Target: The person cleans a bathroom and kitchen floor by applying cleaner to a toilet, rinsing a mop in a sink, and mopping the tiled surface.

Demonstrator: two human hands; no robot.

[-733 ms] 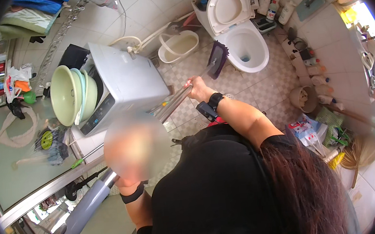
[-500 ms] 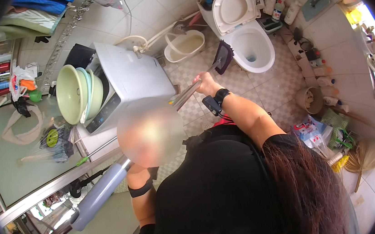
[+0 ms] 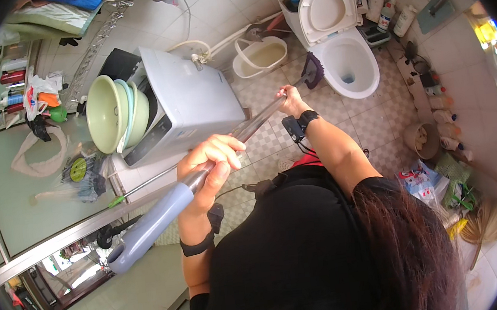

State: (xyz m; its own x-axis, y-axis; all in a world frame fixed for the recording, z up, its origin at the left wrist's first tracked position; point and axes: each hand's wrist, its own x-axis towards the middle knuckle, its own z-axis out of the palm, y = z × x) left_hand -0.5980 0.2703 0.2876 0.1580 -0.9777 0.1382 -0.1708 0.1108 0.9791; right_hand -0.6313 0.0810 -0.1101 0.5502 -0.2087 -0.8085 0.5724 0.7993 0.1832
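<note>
A long mop slants across the view, with a silver pole (image 3: 262, 119) and a thick blue-grey grip (image 3: 154, 226) at its near end. My left hand (image 3: 209, 168) is closed around the pole just above that grip, fingers on top and thumb beneath. Farther down, my right hand (image 3: 295, 100) wraps the pole close to the mop head. The dark purple mop head (image 3: 312, 71) is on the tiled floor, right beside the base of the white toilet (image 3: 351, 68), whose lid is up.
A washing machine (image 3: 193, 94) stands at left, with green basins (image 3: 102, 114) on it. An oval bucket (image 3: 260, 57) sits by the far wall. Bottles (image 3: 405, 20) line the right side, near a bin (image 3: 421, 138), bags (image 3: 424, 180) and a straw broom (image 3: 485, 224).
The view has shifted slightly, so the room appears farther right. My left hand, blurred before, now shows clearly on the pole. The mop head has turned a little, still beside the toilet.
</note>
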